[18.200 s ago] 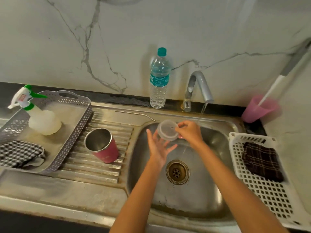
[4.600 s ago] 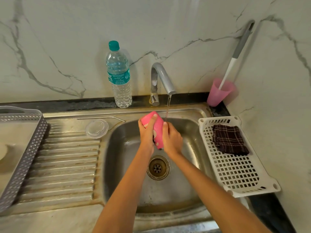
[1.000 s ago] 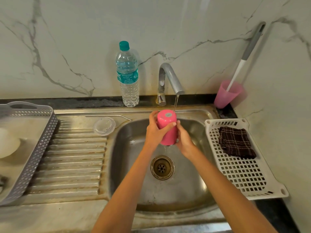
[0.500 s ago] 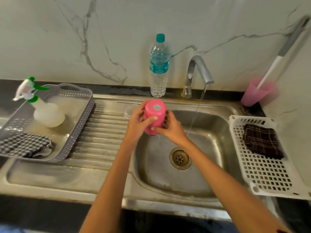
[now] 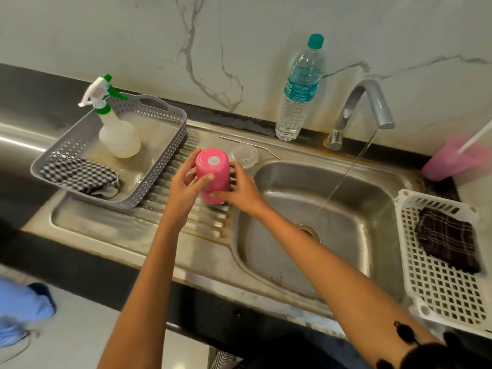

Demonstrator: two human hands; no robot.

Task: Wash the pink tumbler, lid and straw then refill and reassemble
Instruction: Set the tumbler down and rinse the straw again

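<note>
Left hand (image 5: 186,188) and right hand (image 5: 239,190) both grip the tumbler (image 5: 213,179), fingers and thumbs curled round its pink wall. It is held upside down over the ridged drainboard (image 5: 207,222), and a grey disc shows on its upturned base; whether its rim touches the ridges I cannot tell. Far left, a grey basket (image 5: 159,167) holds a spray bottle (image 5: 119,134) of pale liquid, with a small reddish label on its head that is too small to read, and a checked cloth (image 5: 80,174). Just behind the tumbler lies the clear lid (image 5: 244,156), with the metal straw (image 5: 250,146) beside it along the back ledge. A bottle (image 5: 300,89) of water with a teal cap stands by the wall; the writing on its teal label is not legible. The tap (image 5: 370,107) runs into the sink (image 5: 359,262). A blurred pink cup (image 5: 447,161) holds a white handle (image 5: 476,139). At the far right, a white basket (image 5: 439,294) holds a dark cloth (image 5: 447,241).
</note>
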